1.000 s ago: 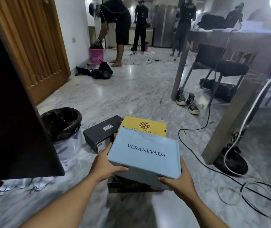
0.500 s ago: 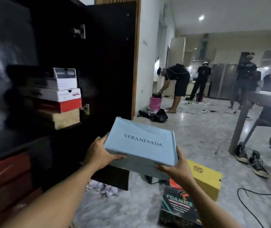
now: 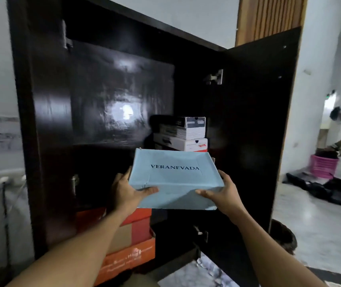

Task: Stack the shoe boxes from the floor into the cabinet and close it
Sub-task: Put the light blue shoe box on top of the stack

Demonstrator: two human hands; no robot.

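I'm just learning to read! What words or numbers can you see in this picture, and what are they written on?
"VERANEVADA": on the lid of the blue shoe box.
Labels on the stacked boxes behind it: too small and blurred to read.
Pale print on the orange box at the bottom: too blurred to read.

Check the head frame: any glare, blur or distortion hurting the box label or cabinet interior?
Head view: bright glare spot on the glossy cabinet back panel. Head view: the wall socket at left is motion-smeared. Head view: the blue box label reads sharp between the left hand and the right hand. Head view: the cabinet door edges lean from wide-angle distortion, and the interior is dark.
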